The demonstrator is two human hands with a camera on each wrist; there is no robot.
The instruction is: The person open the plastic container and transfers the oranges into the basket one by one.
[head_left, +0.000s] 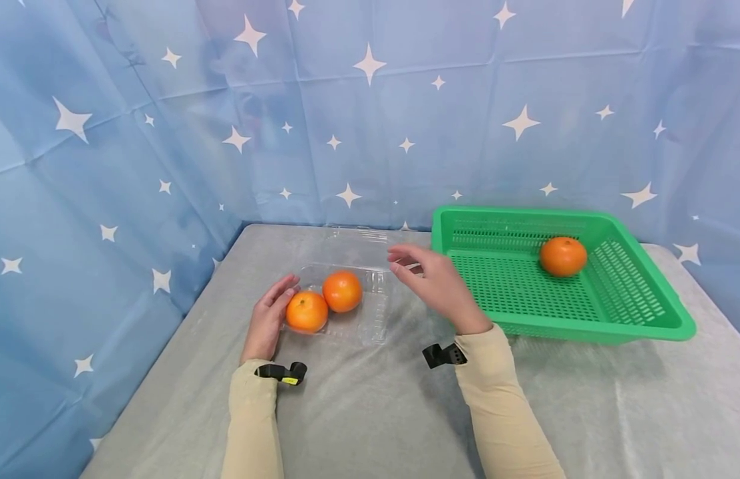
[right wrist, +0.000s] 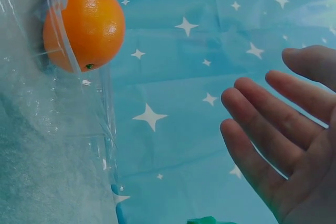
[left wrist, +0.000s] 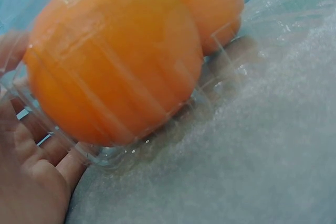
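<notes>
The curtain [head_left: 430, 169] at the far side and left is blue, shading paler and darker, with a scattered pattern of white four-pointed stars [head_left: 369, 64]. The table cover [head_left: 358, 419] is plain grey. The box [head_left: 374, 319] is clear and colourless; its near orange [head_left: 307, 314] and far orange [head_left: 343, 291] are bright orange. The basket [head_left: 591, 330] on the right is solid green, patterned with rows of small openings, and its orange [head_left: 563, 257] is slightly deeper. Both sleeves [head_left: 496, 399] are plain cream. Both wrist straps [head_left: 450, 356] are black, the left bearing a yellow patch [head_left: 291, 381].
</notes>
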